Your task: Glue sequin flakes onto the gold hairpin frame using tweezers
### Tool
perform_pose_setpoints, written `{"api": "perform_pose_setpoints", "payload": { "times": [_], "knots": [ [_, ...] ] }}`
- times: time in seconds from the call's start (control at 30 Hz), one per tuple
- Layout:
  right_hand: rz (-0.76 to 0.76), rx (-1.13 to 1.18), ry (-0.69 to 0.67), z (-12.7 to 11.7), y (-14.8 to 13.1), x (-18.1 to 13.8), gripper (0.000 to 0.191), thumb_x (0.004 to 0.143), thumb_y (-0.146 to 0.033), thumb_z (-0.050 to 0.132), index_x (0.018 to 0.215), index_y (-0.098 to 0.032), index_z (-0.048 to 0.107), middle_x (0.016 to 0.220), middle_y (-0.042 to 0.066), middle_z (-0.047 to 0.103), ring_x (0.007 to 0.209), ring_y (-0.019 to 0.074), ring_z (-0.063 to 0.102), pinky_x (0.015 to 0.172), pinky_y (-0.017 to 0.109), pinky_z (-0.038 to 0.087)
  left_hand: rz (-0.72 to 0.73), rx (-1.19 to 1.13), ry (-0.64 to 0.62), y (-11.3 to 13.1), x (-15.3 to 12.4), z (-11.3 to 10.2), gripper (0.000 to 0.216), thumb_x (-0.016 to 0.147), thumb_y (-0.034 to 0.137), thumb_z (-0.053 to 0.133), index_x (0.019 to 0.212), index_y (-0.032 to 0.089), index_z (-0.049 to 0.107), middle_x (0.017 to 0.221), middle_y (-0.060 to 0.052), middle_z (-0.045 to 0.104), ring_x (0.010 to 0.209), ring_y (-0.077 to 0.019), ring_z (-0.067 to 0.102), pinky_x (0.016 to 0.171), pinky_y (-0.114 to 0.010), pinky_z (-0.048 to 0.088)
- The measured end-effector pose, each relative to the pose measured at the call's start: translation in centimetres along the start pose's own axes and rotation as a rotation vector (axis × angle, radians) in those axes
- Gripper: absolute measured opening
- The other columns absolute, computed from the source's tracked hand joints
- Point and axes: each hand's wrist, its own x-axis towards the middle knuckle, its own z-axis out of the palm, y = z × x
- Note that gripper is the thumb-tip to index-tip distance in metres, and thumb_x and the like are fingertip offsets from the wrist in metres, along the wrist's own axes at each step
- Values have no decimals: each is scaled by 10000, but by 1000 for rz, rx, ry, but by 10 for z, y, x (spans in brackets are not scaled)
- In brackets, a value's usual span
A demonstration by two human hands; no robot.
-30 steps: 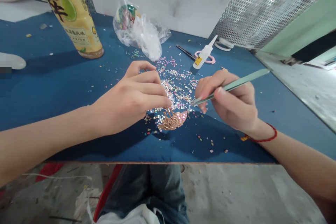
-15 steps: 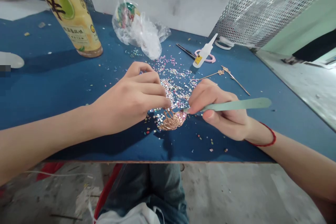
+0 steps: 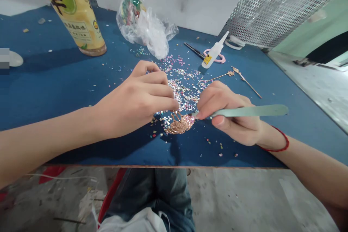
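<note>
My left hand is closed, its fingertips pinching the thin prongs of a gold-coloured metal ornament. Openwork shows on the ornament's left part, and pinkish flakes cover its right part. In my right hand is a slim pale green tool that looks like tweezers, gripped between thumb and fingers. Its dark tip meets the ornament's right edge; whether a flake is in the tip is too small to tell. Shiny multicoloured flakes lie scattered behind and around the ornament, partly hidden by both hands.
Toward the back right of the blue table are a white glue bottle, pink-handled scissors and two thin gold hairpins. A clear plastic bag sits against the board. A yellow drink bottle stands back left.
The view has shifted slightly. Both hands, the ornament and the green tweezers keep nearly the same positions relative to each other.
</note>
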Motion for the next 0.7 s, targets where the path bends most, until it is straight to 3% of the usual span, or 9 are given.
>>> {"api": "perform_pose_setpoints", "payload": {
  "times": [0.57,0.7],
  "knots": [
    [-91,-150,-30,2,-2,2,264,1041,-309,406,917,-173,596,818,22,640,767,126,571,749,316,431,40,0,70,1,1,-1,163,981,114,506,899,222,595,803,37,689,831,-144,611,946,-383,444],
    [-85,-104,16,0,-2,1,249,1034,-323,422,952,-185,612,815,21,642,780,134,584,763,324,450,30,-15,81,1,2,-1,199,990,111,478,884,231,596,812,38,701,832,-137,618,910,-368,441]
  ]
}}
